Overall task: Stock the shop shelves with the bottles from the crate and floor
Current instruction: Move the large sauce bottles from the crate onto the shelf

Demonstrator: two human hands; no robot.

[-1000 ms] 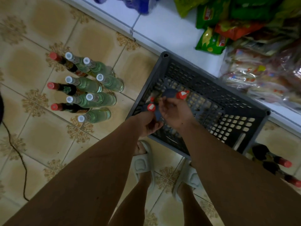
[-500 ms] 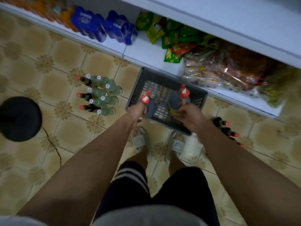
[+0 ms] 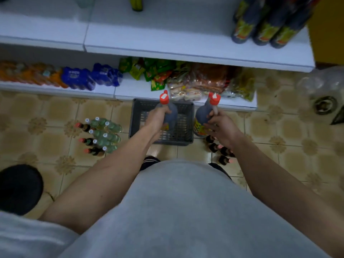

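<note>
Each hand's grip is clenched on 1 dark, red-capped bottle, left hand (image 3: pixel 157 116) and right hand (image 3: pixel 219 125), both bottles upright above the crate (image 3: pixel 135 116), while the matching shelf bottles (image 3: pixel 264 25) stand up-right, nearer the right grip.

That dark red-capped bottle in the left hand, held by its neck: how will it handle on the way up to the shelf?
The dark bottle looks full, so probably heavy for its size. The left hand grips near the neck, below the red cap, so the body may swing. It is tall and narrow, so likely tippy when set beside the matching bottles on the upper shelf.
</note>
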